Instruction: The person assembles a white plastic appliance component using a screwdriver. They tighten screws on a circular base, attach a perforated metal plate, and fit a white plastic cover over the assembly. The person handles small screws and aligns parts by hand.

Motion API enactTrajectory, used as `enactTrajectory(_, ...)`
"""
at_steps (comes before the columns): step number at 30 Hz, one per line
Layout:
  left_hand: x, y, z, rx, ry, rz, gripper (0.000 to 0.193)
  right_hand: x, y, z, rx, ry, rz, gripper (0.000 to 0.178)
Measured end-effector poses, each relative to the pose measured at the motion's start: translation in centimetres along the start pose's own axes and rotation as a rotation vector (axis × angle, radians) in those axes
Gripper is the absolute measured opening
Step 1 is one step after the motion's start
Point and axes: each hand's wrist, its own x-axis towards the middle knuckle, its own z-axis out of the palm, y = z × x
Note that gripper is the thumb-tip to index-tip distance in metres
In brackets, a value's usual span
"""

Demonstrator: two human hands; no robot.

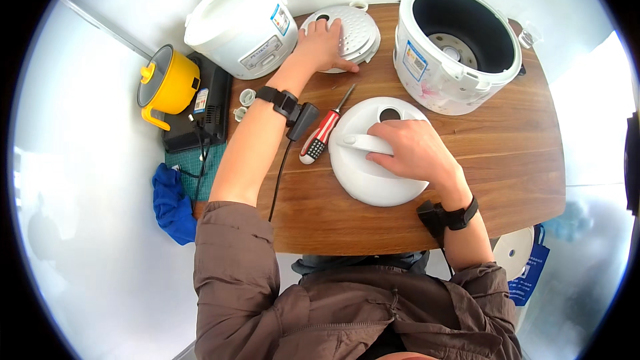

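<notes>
The right grip (410, 150) curls round the handle (357, 141) of the white lid (373, 188) beneath, probably light, stiff and best held there, while the left grip (320, 48) rests wide on a perforated disc (359, 29) below.

Blue-bordered labels (414, 63) on cookers (443, 88), lettered bag (531, 277)
</notes>
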Motion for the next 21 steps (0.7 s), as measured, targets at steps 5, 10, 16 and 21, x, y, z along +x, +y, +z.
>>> enactTrajectory(5,1.5,-0.2,-0.3,0.086,-0.132,-0.012,0.134,0.0,0.2,-0.1,-0.008,-0.023,0.014,0.024)
enactTrajectory(10,1.9,0.1,0.0,0.105,-0.143,0.024,0.128,-0.2,0.5,0.1,-0.025,-0.014,0.009,0.025)
enactTrajectory(16,1.5,-0.4,-0.4,-0.021,-0.020,0.081,0.118,-0.3,0.9,0.5,-0.005,0.036,-0.002,0.025)
enactTrajectory(21,0.3,-2.4,-3.1,-0.475,0.097,0.177,0.113,-0.1,1.0,0.5,0.010,0.010,-0.002,0.024)
